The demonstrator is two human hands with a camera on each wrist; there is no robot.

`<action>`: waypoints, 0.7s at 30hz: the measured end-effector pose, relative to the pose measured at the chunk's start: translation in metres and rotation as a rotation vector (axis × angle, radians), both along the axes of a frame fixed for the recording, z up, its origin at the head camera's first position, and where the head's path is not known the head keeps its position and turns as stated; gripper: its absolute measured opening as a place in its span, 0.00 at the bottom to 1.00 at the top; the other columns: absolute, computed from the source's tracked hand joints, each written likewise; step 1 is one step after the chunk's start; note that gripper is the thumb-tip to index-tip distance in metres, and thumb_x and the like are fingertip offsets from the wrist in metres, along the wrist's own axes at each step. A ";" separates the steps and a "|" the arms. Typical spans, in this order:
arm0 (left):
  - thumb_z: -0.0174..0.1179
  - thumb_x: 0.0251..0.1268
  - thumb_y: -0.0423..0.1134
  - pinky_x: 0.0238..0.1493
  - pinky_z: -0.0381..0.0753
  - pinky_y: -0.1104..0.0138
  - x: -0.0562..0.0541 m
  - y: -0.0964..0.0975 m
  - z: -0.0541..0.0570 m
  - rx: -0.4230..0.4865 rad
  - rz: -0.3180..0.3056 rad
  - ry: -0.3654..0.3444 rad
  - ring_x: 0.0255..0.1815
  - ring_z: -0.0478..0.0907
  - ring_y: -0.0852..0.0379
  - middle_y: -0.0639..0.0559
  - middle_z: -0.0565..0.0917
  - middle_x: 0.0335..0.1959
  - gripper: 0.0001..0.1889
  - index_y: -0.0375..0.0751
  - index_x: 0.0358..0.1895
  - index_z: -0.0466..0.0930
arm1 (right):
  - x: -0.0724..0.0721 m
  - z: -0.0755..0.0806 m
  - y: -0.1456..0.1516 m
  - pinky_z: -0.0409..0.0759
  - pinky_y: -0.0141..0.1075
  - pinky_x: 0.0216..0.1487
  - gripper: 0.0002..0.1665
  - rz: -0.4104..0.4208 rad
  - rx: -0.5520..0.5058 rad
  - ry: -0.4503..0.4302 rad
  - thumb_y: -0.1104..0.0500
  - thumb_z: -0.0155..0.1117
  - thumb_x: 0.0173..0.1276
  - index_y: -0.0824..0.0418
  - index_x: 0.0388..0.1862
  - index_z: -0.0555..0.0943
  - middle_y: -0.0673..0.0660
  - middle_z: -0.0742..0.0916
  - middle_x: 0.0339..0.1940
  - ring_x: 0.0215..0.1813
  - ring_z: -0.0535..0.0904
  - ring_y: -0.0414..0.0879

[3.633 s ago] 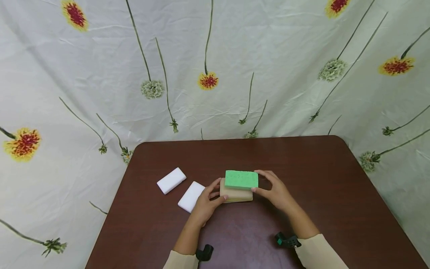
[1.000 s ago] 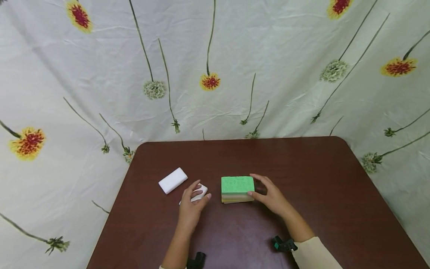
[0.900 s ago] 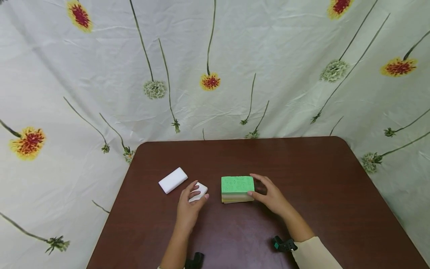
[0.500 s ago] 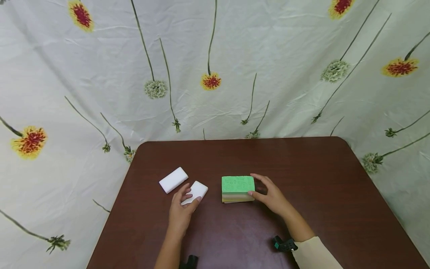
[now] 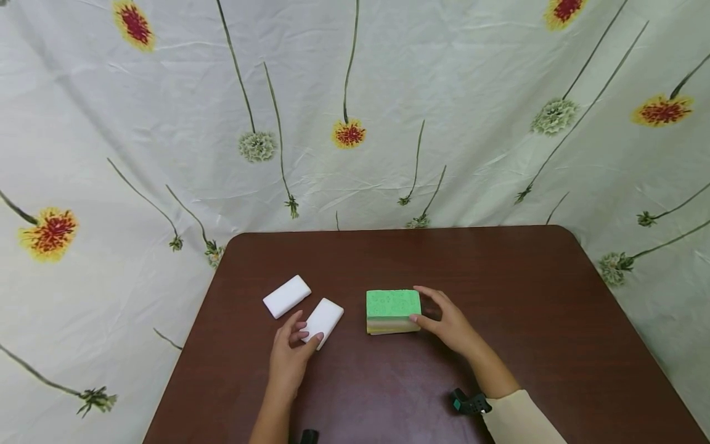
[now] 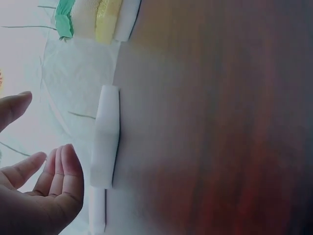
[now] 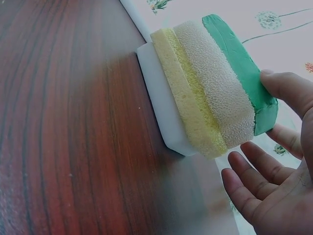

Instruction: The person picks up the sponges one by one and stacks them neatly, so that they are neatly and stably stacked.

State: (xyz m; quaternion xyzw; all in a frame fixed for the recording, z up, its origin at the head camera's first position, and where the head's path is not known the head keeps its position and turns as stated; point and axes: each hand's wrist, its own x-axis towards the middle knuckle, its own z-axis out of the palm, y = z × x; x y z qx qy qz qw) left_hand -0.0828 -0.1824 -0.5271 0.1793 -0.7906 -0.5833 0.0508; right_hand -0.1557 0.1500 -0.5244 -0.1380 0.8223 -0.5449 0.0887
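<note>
A stack of sponges stands mid-table: a green sponge (image 5: 392,303) on top, a porous beige sponge (image 7: 215,81) under it, then a yellow sponge (image 7: 188,93). A white block (image 7: 164,98) forms the base in the right wrist view. My right hand (image 5: 456,324) pinches the green sponge at its right end between thumb and forefinger; the other fingers are off the stack. Over the left edge of a loose white block (image 5: 326,316), my left hand (image 5: 287,354) hovers with relaxed, parted fingers. In the left wrist view, a gap separates those fingers from the white block (image 6: 105,137).
Another white block (image 5: 286,297) lies farther back and left on the dark brown table (image 5: 471,265). Behind the table hangs a white flowered cloth (image 5: 477,74). A black wrist device (image 5: 470,402) sits on the right forearm.
The green sponge, earlier offset above the beige one, now lies squarely on the stack. My left hand has left the stack and drawn leftward, uncovering the nearer white block. My right hand stays.
</note>
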 end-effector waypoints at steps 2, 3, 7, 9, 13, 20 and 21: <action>0.73 0.60 0.38 0.46 0.74 0.78 0.002 -0.001 0.000 -0.009 -0.002 -0.012 0.57 0.77 0.50 0.43 0.74 0.59 0.38 0.47 0.74 0.68 | 0.000 0.000 0.000 0.76 0.52 0.67 0.38 0.002 0.006 0.006 0.47 0.71 0.67 0.43 0.75 0.69 0.55 0.71 0.74 0.73 0.71 0.57; 0.73 0.60 0.39 0.46 0.74 0.77 0.003 -0.001 0.000 -0.014 -0.004 -0.019 0.56 0.76 0.51 0.44 0.74 0.58 0.38 0.47 0.74 0.68 | 0.000 -0.001 0.000 0.76 0.52 0.67 0.38 0.003 0.007 0.009 0.47 0.71 0.67 0.43 0.75 0.69 0.55 0.72 0.74 0.73 0.71 0.57; 0.73 0.60 0.41 0.42 0.75 0.76 0.006 -0.003 -0.001 -0.046 -0.003 -0.042 0.53 0.77 0.52 0.44 0.74 0.54 0.38 0.46 0.74 0.68 | 0.000 -0.001 0.001 0.76 0.52 0.67 0.40 0.002 0.006 0.009 0.47 0.71 0.68 0.49 0.76 0.68 0.56 0.72 0.74 0.73 0.71 0.57; 0.74 0.59 0.41 0.40 0.75 0.75 0.006 -0.004 -0.002 -0.061 -0.005 -0.057 0.50 0.76 0.54 0.44 0.74 0.52 0.38 0.45 0.74 0.68 | 0.000 -0.001 0.001 0.76 0.52 0.67 0.40 0.003 0.007 0.009 0.47 0.71 0.68 0.48 0.76 0.68 0.56 0.72 0.73 0.73 0.71 0.57; 0.74 0.58 0.42 0.35 0.74 0.73 0.004 -0.007 -0.005 -0.083 -0.018 -0.098 0.42 0.74 0.56 0.44 0.73 0.48 0.41 0.44 0.75 0.67 | 0.000 0.000 0.001 0.76 0.53 0.68 0.40 0.007 0.009 0.010 0.46 0.71 0.68 0.48 0.76 0.68 0.56 0.72 0.73 0.74 0.70 0.57; 0.75 0.56 0.45 0.33 0.70 0.69 0.004 -0.014 -0.009 -0.175 -0.037 -0.164 0.36 0.69 0.56 0.46 0.71 0.41 0.45 0.44 0.77 0.62 | 0.000 0.000 0.001 0.75 0.53 0.68 0.40 0.008 0.008 0.004 0.46 0.71 0.68 0.49 0.76 0.68 0.56 0.72 0.74 0.74 0.70 0.58; 0.76 0.56 0.45 0.33 0.70 0.68 0.004 -0.015 -0.009 -0.183 -0.039 -0.169 0.36 0.69 0.55 0.45 0.71 0.40 0.46 0.44 0.77 0.62 | 0.000 0.000 0.001 0.75 0.53 0.68 0.40 0.009 0.007 0.003 0.46 0.71 0.68 0.47 0.76 0.68 0.56 0.72 0.74 0.74 0.70 0.57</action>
